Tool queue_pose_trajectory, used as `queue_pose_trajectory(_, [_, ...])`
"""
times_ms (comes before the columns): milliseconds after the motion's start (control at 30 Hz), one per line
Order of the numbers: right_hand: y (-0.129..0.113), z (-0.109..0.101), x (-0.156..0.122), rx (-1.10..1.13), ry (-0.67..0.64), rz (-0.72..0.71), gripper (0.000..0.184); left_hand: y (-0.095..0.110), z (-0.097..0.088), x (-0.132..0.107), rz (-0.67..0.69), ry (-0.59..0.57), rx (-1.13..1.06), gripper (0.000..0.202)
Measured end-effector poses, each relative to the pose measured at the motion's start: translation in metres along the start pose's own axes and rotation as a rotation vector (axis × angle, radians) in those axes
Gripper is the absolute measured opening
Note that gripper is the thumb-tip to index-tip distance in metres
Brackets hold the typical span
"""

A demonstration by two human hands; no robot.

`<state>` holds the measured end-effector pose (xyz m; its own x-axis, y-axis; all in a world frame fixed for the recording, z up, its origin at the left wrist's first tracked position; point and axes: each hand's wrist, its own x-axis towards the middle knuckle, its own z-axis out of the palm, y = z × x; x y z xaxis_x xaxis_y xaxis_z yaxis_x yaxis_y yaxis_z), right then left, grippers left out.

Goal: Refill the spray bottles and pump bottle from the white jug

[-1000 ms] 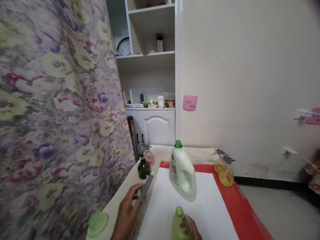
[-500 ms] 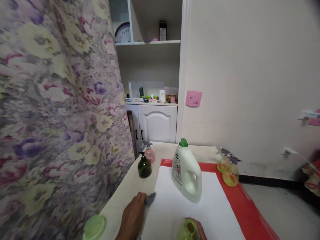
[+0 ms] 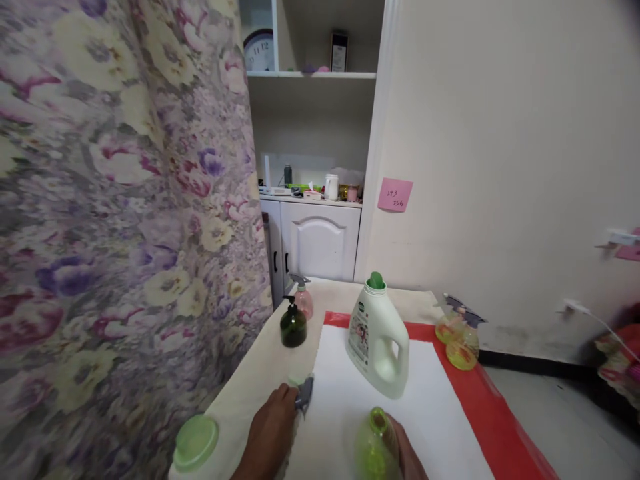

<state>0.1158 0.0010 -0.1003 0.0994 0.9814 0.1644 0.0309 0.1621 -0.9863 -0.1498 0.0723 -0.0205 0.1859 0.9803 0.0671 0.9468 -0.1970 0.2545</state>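
My left hand [image 3: 270,427] is closed around a grey spray trigger head [image 3: 305,395] near the left edge of the white sheet [image 3: 327,427]. Just behind it shows a small pale green piece [image 3: 296,380], too unclear to name. At the bottom of the view, my right hand [image 3: 406,448] grips a yellow-green spray bottle [image 3: 376,447] from its right side. That bottle's neck is uncovered and open. Beyond it stands a large pale green detergent jug [image 3: 375,340] with a handle and a green piece [image 3: 376,281] in its mouth.
Left on the table are a dark green pump bottle [image 3: 293,328] and a pink spray bottle [image 3: 303,303]. A green-lidded container [image 3: 196,441] stands front left. Two yellow spray bottles, the nearer one [image 3: 463,350], stand on the red sheet [image 3: 480,407]. A floral curtain [image 3: 125,267] hangs left.
My right hand has brought the yellow-green bottle higher into view. The spray head in my left hand has turned more upright. The whole view has shifted slightly.
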Motion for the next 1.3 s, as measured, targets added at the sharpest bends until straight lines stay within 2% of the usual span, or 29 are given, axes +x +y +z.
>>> queue_pose_trajectory(67, [-0.008, 0.006, 0.005, -0.029, -0.059, -0.063, 0.091, 0.0, -0.001, 0.0, -0.004, 0.035, 0.006, 0.033])
queue_pose_trajectory(133, [-0.01, 0.015, 0.011, -0.07, -0.064, -0.084, 0.089, -0.001, -0.001, 0.001, -0.013, 0.057, 0.022, 0.033])
queue_pose_trajectory(233, [-0.005, 0.027, 0.017, -0.119, -0.047, -0.082, 0.091, -0.003, 0.003, 0.002, -0.04, 0.062, 0.044, 0.034])
queue_pose_trajectory(333, [0.003, 0.033, 0.018, -0.075, -0.077, -0.097, 0.091, -0.006, 0.007, 0.003, -0.058, 0.053, 0.046, 0.033])
queue_pose_trajectory(600, [0.004, 0.024, 0.014, -0.101, -0.033, -0.029, 0.095, -0.013, 0.018, 0.002, -0.031, 0.078, 0.017, 0.044])
queue_pose_trajectory(900, [0.009, 0.023, 0.016, -0.071, -0.048, -0.08, 0.092, -0.016, 0.013, -0.001, -0.035, 0.101, 0.047, 0.057])
queue_pose_trajectory(1000, [0.011, 0.025, 0.018, -0.086, -0.061, -0.068, 0.095, -0.021, 0.02, 0.0, 0.022, 0.196, -0.005, 0.052])
queue_pose_trajectory(1167, [0.019, 0.028, 0.021, -0.103, -0.11, -0.129, 0.103, -0.028, 0.042, 0.005, 0.262, 0.508, -0.14, 0.034])
queue_pose_trajectory(1233, [0.022, 0.025, 0.019, -0.132, -0.086, -0.147, 0.11, -0.025, 0.05, 0.007, 0.368, 0.611, -0.178, 0.029])
queue_pose_trajectory(1300, [0.023, 0.017, 0.015, -0.14, -0.054, -0.154, 0.111, -0.017, 0.053, 0.006, 0.416, 0.65, -0.238, 0.026])
